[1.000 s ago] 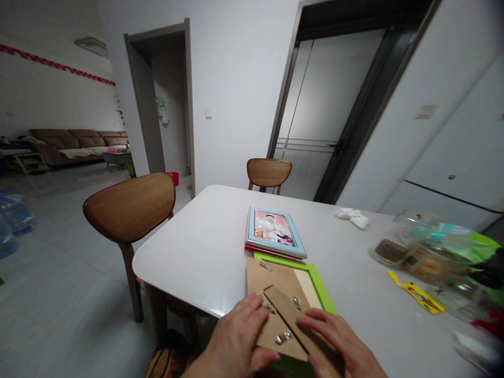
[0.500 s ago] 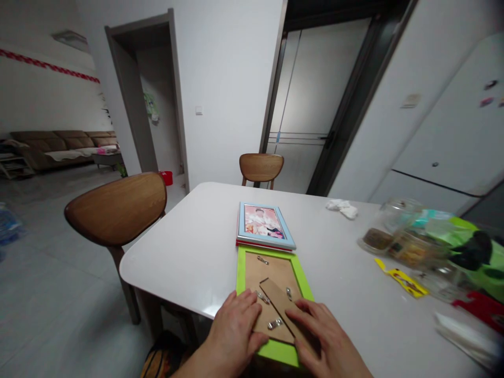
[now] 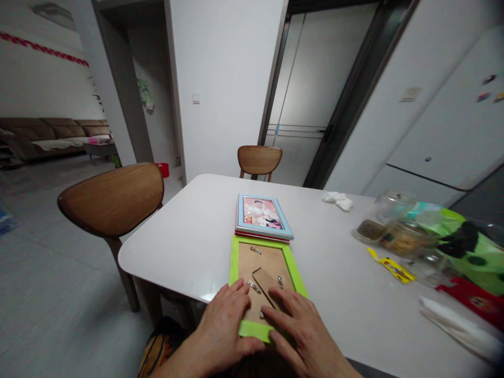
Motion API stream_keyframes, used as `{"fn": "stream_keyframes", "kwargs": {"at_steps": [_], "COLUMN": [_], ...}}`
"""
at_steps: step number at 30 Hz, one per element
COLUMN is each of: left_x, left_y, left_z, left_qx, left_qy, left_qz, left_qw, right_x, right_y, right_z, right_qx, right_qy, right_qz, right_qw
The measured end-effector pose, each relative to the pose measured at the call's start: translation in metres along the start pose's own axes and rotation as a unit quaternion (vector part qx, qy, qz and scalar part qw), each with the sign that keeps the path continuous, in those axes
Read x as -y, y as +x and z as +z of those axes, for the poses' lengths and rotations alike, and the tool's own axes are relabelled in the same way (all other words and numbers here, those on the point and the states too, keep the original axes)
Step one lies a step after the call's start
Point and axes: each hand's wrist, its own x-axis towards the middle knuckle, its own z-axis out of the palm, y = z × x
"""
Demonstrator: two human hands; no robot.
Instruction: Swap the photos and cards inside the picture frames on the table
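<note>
A pale tabletop (image 3: 173, 236) is noted, with a wooden chair (image 3: 114, 199) standing at its left. A green frame (image 3: 296, 270) is laid face down at the near edge, directly beyond it a blue frame (image 3: 264, 232). For a sound fit, it is judged that the backing board (image 3: 268, 257) should be pressed evenly at all corners, with the rim steadied, before any clip is turned. The left hand (image 3: 226, 317) is laid over the left rim and board, the right hand (image 3: 305, 328) over the lower right; the fingers of both are extended and spread, clenched on nothing. The board is brown, fitted with a stand flap (image 3: 270, 278) and small metal clips (image 3: 255, 250). Seating beneath the right palm could not be verified, being covered.
</note>
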Motion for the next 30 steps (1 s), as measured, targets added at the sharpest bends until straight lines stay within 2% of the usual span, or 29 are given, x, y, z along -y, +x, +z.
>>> {"fn": "stream_keyframes", "kwargs": {"at_steps": [7, 12, 14, 17, 21, 25, 30], "left_x": [0.002, 0.005, 0.005, 0.007, 0.008, 0.009, 0.009], "left_y": [0.001, 0.001, 0.002, 0.003, 0.003, 0.003, 0.003], "left_z": [0.001, 0.001, 0.001, 0.001, 0.001, 0.001, -0.001], "left_qx": [-0.005, -0.004, -0.003, -0.002, 0.002, 0.0, 0.005], "left_qy": [-0.014, -0.024, -0.027, -0.026, -0.025, -0.021, -0.028], "left_qz": [0.008, 0.01, 0.009, 0.01, 0.016, 0.02, 0.015], "left_qw": [1.0, 1.0, 1.0, 1.0, 1.0, 1.0, 0.999], "right_x": [0.002, 0.0, -0.008, -0.028, -0.048, -0.046, -0.043], "right_y": [0.0, -0.002, -0.001, 0.006, 0.018, 0.025, 0.027], "right_z": [-0.001, -0.007, -0.007, -0.003, 0.002, 0.002, -0.001], "right_qx": [0.014, 0.011, -0.005, -0.041, -0.03, -0.007, -0.012], "right_qy": [0.014, 0.026, 0.028, 0.017, 0.01, 0.034, 0.092], "right_qz": [-0.041, -0.047, -0.023, 0.049, 0.093, 0.105, 0.133], "right_qw": [0.999, 0.998, 0.999, 0.998, 0.995, 0.994, 0.987]}}
